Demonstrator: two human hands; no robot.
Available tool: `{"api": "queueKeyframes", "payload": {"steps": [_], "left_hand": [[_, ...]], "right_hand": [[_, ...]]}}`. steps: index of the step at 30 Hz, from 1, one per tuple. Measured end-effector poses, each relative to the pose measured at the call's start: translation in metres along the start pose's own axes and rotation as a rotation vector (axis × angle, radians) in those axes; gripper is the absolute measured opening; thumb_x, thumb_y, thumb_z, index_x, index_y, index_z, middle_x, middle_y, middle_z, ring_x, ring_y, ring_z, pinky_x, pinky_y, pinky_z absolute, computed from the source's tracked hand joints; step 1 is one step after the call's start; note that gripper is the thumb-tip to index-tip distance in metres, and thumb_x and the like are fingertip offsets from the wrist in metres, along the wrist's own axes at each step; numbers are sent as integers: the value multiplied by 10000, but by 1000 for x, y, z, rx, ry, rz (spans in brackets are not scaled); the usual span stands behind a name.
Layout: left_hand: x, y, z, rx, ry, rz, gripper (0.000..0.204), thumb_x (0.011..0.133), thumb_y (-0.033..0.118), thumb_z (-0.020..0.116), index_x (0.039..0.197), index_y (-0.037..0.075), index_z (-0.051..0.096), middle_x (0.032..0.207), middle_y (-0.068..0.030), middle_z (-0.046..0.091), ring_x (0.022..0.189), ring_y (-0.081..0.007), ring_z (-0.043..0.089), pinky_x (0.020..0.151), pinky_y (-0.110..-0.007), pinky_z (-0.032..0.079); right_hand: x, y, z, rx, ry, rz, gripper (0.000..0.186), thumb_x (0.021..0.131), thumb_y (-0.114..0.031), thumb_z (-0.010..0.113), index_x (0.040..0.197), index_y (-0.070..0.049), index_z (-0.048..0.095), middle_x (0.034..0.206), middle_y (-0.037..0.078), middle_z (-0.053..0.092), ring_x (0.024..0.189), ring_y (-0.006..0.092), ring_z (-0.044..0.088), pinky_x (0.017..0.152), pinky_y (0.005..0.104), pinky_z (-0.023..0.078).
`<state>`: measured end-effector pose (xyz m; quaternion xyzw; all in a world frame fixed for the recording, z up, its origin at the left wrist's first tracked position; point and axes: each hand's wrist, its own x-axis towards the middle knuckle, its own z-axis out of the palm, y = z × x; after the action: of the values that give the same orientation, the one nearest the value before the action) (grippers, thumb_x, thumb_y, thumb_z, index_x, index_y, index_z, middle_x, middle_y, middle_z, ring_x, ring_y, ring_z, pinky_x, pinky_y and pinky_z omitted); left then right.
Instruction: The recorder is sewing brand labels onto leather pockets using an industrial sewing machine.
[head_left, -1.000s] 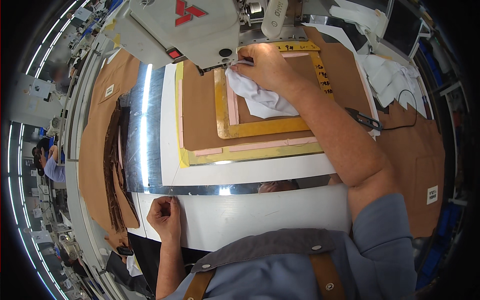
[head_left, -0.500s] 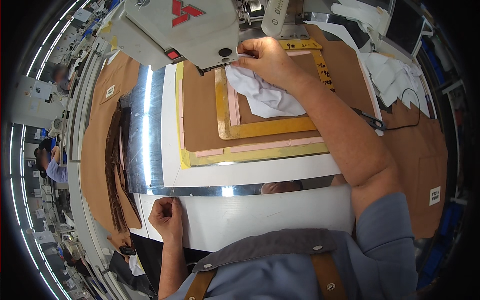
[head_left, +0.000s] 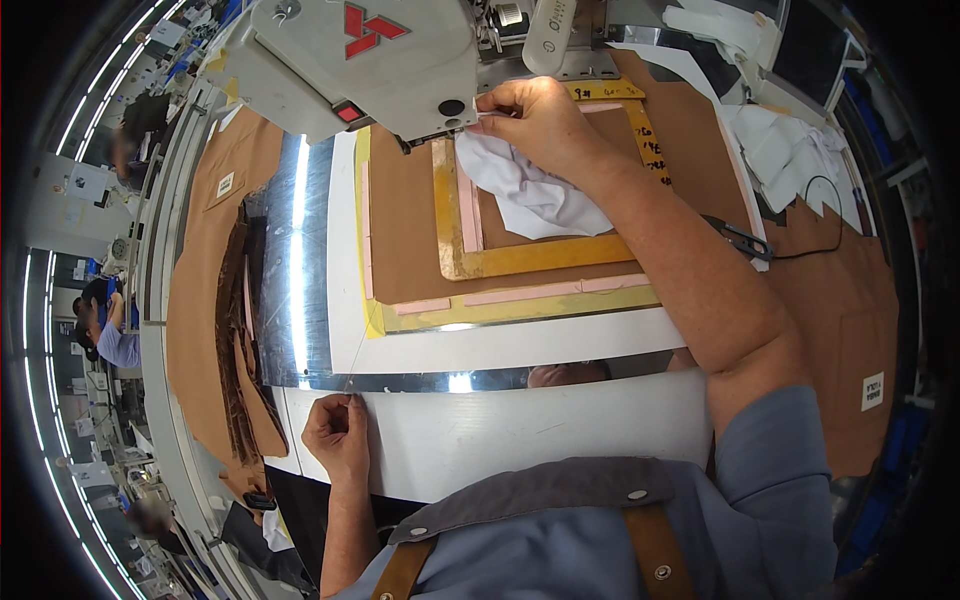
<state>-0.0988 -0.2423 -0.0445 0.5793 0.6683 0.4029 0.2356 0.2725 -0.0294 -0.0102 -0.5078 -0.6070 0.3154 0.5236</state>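
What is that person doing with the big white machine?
A person sits at a big white sewing machine. Their right hand is up by the needle, pinching a crumpled white cloth that lies over a yellow frame on brown fabric. Their left hand is down at the near edge of the white table, pinching a thin thread that runs up toward the machine.

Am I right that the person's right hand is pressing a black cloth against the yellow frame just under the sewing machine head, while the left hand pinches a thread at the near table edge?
Not quite: the cloth is white, not black, as the head view shows. The right hand holds it at the yellow frame under the sewing machine head, while the left hand pinches the thread at the near table edge.
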Motion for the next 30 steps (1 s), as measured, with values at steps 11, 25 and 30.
{"api": "queueKeyframes", "payload": {"steps": [11, 25, 30], "left_hand": [[1, -2, 0, 23, 19, 13, 95, 874, 22, 700, 826, 22, 618, 666, 42, 561, 575, -14, 455, 543, -171, 346], [1, 1, 1, 21, 16, 7, 108, 886, 39, 703, 834, 12, 612, 663, 35, 566, 576, -19, 466, 546, -175, 354], [1, -3, 0, 19, -1, 8, 105, 891, 35, 700, 842, 14, 609, 683, 29, 575, 595, -19, 477, 561, -172, 361]], "right_hand": [[3, -1, -3, -43, -44, -19, 210, 781, -81, 747, 985, -28, 752, 950, 172, 725, 878, 287, 703, 809, 342, 558], [2, -6, -42, -401, -232, -178, 208, 808, -102, 744, 1007, -41, 747, 950, 164, 724, 879, 283, 696, 791, 367, 548], [4, -3, -32, -314, -127, -36, 221, 810, -134, 749, 1015, -50, 749, 938, 152, 729, 864, 272, 697, 781, 362, 547]]}}
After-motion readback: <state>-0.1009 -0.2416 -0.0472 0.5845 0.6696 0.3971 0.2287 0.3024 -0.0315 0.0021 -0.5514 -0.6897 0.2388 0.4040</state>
